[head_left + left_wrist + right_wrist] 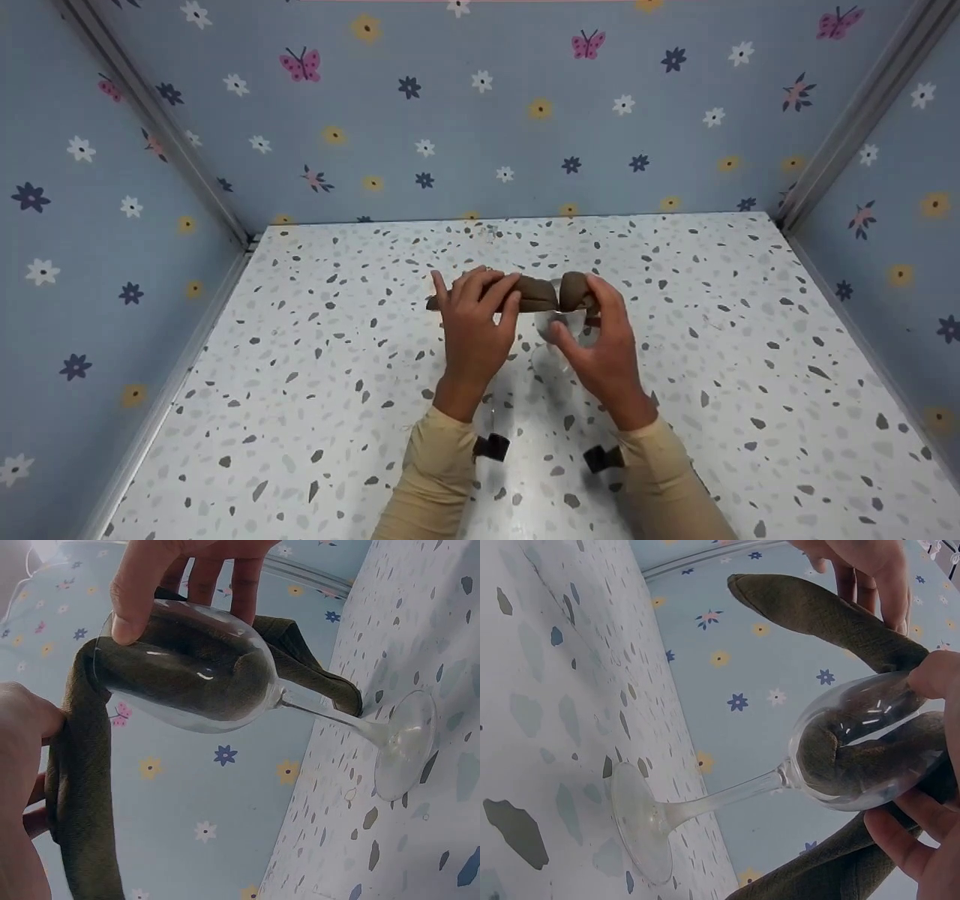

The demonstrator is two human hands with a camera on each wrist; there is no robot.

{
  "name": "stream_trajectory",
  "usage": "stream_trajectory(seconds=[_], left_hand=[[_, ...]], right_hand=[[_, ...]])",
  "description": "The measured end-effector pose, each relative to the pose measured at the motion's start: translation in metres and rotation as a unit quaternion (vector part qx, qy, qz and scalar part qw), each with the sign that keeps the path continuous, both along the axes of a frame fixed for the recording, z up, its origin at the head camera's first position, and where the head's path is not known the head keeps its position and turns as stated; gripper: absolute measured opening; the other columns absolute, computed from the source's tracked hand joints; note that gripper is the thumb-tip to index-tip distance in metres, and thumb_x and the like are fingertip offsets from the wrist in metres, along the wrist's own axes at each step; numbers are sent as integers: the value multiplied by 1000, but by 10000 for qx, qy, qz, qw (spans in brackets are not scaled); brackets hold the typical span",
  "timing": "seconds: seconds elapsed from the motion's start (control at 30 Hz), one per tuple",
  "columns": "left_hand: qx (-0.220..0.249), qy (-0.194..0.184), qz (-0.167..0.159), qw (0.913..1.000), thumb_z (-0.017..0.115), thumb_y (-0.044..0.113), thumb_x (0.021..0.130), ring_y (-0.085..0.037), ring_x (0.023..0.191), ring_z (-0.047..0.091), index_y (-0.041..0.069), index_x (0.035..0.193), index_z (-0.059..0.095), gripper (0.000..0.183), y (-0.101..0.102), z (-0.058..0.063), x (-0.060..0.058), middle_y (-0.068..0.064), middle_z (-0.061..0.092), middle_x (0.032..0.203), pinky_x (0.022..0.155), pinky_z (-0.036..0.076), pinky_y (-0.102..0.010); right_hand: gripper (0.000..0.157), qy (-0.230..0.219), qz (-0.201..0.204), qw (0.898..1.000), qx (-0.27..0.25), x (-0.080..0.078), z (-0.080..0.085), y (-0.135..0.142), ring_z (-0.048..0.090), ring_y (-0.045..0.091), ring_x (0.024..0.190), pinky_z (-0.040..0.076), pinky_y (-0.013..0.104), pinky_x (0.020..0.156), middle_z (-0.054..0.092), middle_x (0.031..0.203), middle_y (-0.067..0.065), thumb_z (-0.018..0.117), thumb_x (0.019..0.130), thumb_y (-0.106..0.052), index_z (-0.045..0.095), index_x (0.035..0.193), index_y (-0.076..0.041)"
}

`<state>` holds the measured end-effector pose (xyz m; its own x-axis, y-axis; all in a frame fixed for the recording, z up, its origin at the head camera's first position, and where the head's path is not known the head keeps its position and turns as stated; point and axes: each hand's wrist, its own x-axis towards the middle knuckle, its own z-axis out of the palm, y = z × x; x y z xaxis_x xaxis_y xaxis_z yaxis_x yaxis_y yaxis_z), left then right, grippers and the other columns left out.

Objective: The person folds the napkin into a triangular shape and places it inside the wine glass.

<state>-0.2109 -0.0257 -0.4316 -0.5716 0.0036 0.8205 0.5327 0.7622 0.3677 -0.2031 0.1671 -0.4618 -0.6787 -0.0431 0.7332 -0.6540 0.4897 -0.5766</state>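
A clear stemmed wine glass [551, 326] stands upright on the speckled surface. A folded dark olive-brown cloth napkin [536, 291] is tucked into its bowl, with a rolled end draping over the rim on either side. My left hand [478, 322] holds the left length of the napkin between thumb and fingers. Around the bowl near the rim, my right hand [609, 360] grips the glass, its thumb pressed on the near side. In the right wrist view, the napkin's bent fold [821, 754] shows low inside the bowl.
The white tabletop [315, 405] carries grey speckles. Blue flowered panels [480, 127] enclose the back and both sides, joined by metal corner posts [862, 112]. Small black devices [495, 448] are strapped at both wrists.
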Motion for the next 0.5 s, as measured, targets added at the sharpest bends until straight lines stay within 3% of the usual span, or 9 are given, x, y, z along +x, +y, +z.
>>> stream_trajectory(seconds=[0.23, 0.5], left_hand=[[-269, -133, -456, 9985, 68, 22, 97, -23, 112, 64, 6, 114, 74, 24, -3, 2, 1, -6, 70, 115, 113, 30, -57], [-379, -222, -715, 9965, 73, 33, 93, -23, 113, 62, 12, 123, 72, 36, -5, 0, 4, -6, 67, 117, 115, 25, -57]], right_hand=[[73, -47, -35, 10000, -28, 1, 1, -1, 56, 28, 100, 52, 41, 77, 49, 143, 11, 79, 88, -17, 42, 149, -4], [73, -87, -10, 10000, 37, 2, 4, -2, 54, 23, 103, 52, 41, 78, 48, 143, 11, 79, 88, -19, 41, 149, -4]])
